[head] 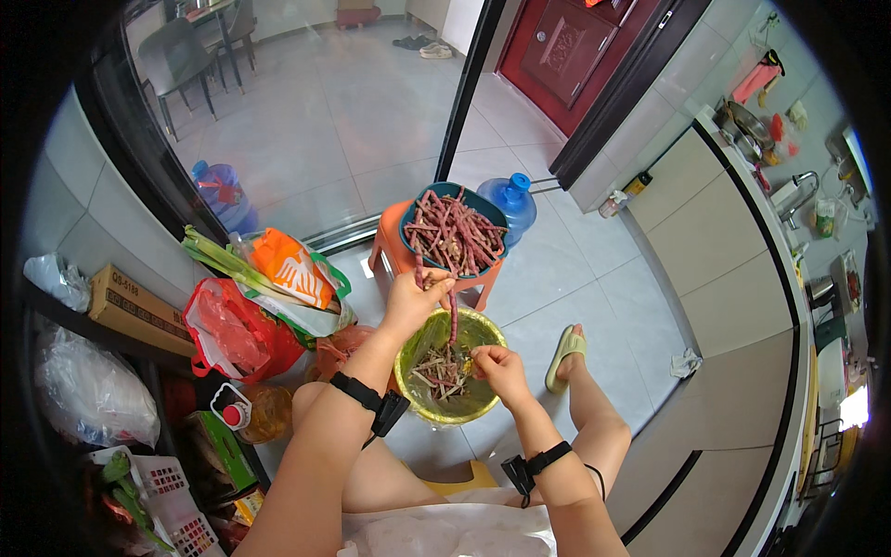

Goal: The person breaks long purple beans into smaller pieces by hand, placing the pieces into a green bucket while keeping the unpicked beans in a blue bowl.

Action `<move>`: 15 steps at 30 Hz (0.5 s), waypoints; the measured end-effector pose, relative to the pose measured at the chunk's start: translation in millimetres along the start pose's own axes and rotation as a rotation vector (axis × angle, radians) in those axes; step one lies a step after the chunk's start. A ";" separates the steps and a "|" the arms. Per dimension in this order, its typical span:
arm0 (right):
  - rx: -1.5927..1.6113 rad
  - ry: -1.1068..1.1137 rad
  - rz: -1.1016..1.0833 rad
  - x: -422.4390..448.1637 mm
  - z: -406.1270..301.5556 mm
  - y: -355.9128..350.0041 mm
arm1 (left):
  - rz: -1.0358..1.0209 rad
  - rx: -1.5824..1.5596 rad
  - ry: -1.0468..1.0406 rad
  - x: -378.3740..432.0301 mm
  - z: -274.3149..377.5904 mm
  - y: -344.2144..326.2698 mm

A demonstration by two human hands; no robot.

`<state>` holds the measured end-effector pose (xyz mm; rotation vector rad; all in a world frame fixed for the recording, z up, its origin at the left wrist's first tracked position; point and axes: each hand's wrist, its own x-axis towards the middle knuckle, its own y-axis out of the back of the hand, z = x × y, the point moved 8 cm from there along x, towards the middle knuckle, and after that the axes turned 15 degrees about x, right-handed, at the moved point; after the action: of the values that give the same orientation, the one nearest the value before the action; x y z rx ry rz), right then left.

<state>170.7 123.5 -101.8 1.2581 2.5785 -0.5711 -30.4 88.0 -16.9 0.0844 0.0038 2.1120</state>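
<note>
My left hand (416, 301) pinches a long purple bean pod (454, 322), whose lower end hangs down into a yellow-green waste bin (402, 379) with a clear liner. Beside that end, over the bin's right side, my right hand (502, 372) has thumb and forefinger drawn together; whether a small scrap is between them I cannot tell. Inside the bin lie broken bean ends and dry scraps (442, 374). Just beyond my left hand, a dark teal basin (502, 217) heaped with purple bean pods (456, 230) rests on an orange plastic stool (388, 233).
A blue water jug (518, 202) stands behind the stool. To the left are a red bag (278, 348), a grocery bag with green stalks (223, 261), and an oil jug (268, 414). Kitchen cabinets (731, 292) line the right; a glass door (334, 125) lies ahead.
</note>
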 end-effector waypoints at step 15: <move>-0.513 0.253 -0.056 4.6 -8.9 -3.0 | -0.064 -0.176 0.200 3.9 -11.4 3.1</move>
<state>165.3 128.9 -94.7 1.1335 2.7087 0.2538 -35.7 90.1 -27.9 -0.2288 -0.0593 2.0398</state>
